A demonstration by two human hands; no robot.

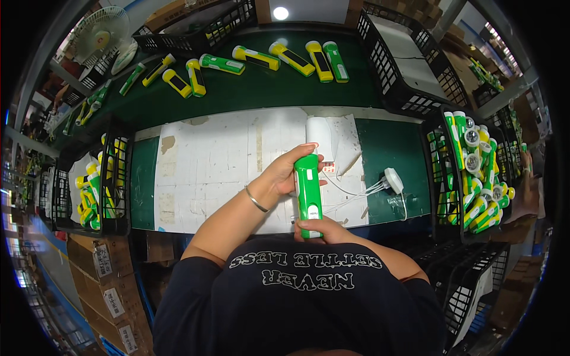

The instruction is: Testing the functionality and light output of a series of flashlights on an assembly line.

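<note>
Above the near part of the work surface, I hold a green flashlight upright in the picture, its head end away from me. My left hand is closed around the head end, with a metal bangle on that wrist. My right hand grips the tail end, its thumb lying across the green casing near a pale oval switch area. The flashlight's underside is hidden. Just beyond it stands or lies a white roll-like object. A white plug adapter with thin white cables rests to the right.
Worn white cardboard covers the middle of the green table. Several yellow-and-green flashlights lie along the far side. Black crates of flashlights stand at the left and right. Another black crate sits at far right.
</note>
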